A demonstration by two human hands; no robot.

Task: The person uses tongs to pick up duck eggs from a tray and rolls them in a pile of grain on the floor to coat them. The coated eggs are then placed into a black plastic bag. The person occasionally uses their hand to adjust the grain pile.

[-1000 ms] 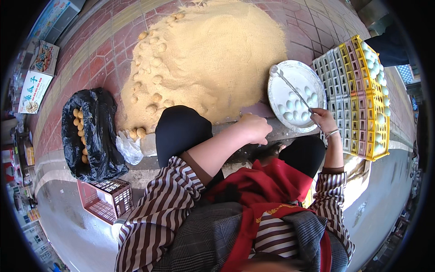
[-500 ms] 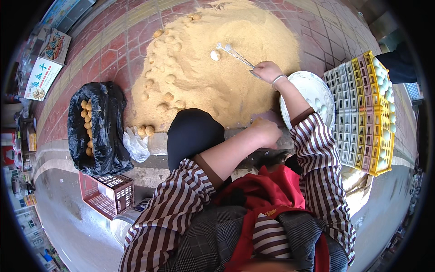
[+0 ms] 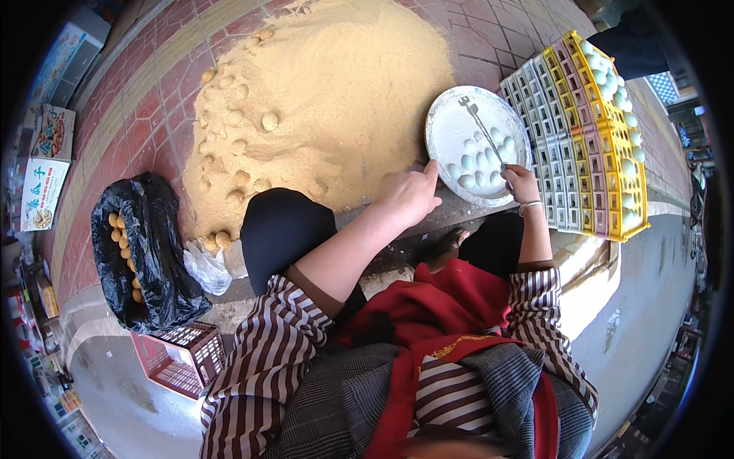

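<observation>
My right hand [image 3: 522, 184] is closed on the handle of long metal tongs [image 3: 483, 125]. The tongs reach over a white round basin [image 3: 436, 115], their pronged end above its far side. Inside the basin, several pale blue-green eggs [image 3: 480, 160] sit in white liquid. My left hand [image 3: 409, 195] is at the basin's near left, holding nothing, with its index finger stretched out and thumb apart. A broad heap of tan grainy powder [image 3: 344, 99] spreads on the ground beyond it. One round tan-coated egg [image 3: 270, 121] lies on the heap, and several coated lumps line its left side.
Stacked plastic egg trays [image 3: 562, 145] with pale eggs on their yellow end stand right of the basin. At left are a crate lined with a black bag [image 3: 157, 252] holding coated eggs, a clear plastic bag [image 3: 208, 269] and a pinkish crate [image 3: 180, 359]. A curb runs before my knees.
The tongs moved from the heap to over the basin with my right hand. The white egg near their tip is gone from that spot; a tan-coated one lies farther left. My view shifted right.
</observation>
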